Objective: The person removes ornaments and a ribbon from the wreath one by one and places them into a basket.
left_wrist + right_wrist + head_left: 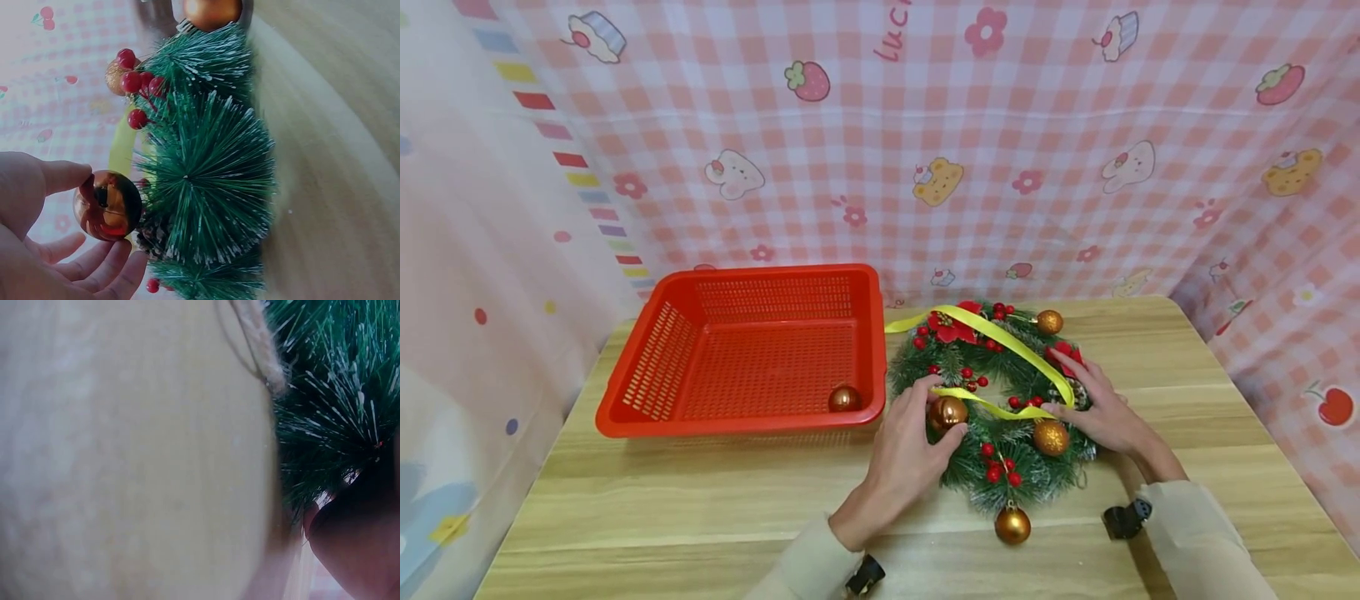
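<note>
Pink checked cloth (880, 225) backs the desk (715, 517), where a wreath (1045, 479) with yellow ribbon (1015, 342) lies beside a red basket (737, 427). The left hand (910, 450) pinches a copper ball (950, 411) at the wreath's left; the right hand (1105, 408) spreads over its right.

Mirror gloss noted on round copper-brown bauble (948, 413) in left hand (906, 450); grainy glitter seen on round gold bauble (1051, 437) beside right hand (1105, 408). Between hands: green ring-shaped wreath (206, 175), bristles plastic-looking, rough, white-frosted; flat yellow cloth ribbon (1015, 343), satin-smooth. Left of left hand: red rectangular plastic basket (737, 429), perforated, slightly glossy. Under both: pale wood-grained table (715, 517), smooth. Beyond: pink checked cloth curtain (880, 233), matt.
</note>
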`<state>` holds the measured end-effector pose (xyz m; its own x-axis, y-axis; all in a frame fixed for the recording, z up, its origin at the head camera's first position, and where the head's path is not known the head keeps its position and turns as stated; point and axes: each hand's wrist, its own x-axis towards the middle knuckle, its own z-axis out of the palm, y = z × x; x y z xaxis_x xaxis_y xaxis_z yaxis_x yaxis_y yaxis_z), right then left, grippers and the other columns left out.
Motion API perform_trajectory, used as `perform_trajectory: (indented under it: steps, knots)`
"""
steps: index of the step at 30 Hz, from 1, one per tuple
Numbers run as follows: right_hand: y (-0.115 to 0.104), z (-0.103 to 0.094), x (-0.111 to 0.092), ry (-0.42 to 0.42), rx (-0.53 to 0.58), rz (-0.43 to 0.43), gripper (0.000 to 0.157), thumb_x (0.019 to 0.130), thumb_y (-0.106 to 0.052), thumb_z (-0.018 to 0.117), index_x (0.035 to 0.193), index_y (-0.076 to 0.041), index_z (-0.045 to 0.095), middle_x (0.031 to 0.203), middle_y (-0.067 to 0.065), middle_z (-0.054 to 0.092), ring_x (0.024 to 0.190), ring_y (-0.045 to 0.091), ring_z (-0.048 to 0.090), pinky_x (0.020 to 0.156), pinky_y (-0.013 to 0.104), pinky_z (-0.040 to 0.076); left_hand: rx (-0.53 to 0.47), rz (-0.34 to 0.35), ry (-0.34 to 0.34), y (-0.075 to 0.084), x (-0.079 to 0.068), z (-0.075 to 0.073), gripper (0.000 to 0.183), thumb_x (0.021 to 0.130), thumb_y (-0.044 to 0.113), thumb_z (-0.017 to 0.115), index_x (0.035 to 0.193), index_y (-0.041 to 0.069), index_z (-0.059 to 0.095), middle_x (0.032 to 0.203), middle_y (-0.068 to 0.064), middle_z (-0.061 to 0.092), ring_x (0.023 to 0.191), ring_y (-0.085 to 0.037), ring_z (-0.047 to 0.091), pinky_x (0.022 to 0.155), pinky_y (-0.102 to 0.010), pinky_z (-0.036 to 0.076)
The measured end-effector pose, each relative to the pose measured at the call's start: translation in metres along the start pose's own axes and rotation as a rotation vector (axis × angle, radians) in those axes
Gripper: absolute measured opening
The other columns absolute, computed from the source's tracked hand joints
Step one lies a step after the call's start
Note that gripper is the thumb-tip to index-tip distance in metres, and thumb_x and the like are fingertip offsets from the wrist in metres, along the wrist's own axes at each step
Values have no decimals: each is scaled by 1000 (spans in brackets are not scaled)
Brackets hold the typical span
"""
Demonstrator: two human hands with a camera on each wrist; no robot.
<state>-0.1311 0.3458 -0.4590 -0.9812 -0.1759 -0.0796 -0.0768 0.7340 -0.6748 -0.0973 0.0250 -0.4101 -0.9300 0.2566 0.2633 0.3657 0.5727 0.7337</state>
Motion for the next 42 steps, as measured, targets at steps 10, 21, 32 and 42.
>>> perform_trajectory:
  steps: [10, 21, 32, 42]
  knots:
    - [2, 1, 1, 4, -5, 7, 84, 93, -43, 67, 159, -33, 15, 161, 30, 1, 141, 60, 10, 90, 88, 5, -27, -3, -3, 4, 12, -2, 55, 87, 21, 77, 135, 8, 52, 106, -7, 64, 96, -22, 60, 77, -34, 50]
    - [3, 1, 2, 11, 6, -15, 82, 94, -40, 67, 159, -33, 17, 161, 30, 1, 141, 60, 9, 89, 89, 5, -25, 7, -28, 6, 32, -5, 54, 89, 16, 74, 136, 8, 50, 114, -9, 64, 108, -28, 58, 89, -44, 49]
    - [5, 0, 2, 21, 11, -26, 81, 94, -39, 67, 159, -33, 18, 161, 30, 4, 142, 58, 9, 90, 88, 5, -93, 2, -50, 9, 46, -11, 50, 91, 11, 70, 136, 11, 50, 120, -11, 64, 109, -30, 57, 90, -44, 47]
    - [4, 2, 2, 29, 10, -30, 81, 94, -40, 67, 159, -33, 19, 161, 29, 5, 143, 57, 10, 91, 88, 5, -129, -7, -62, 11, 56, -8, 42, 95, 13, 66, 134, 9, 52, 123, -10, 63, 107, -26, 61, 89, -42, 49]
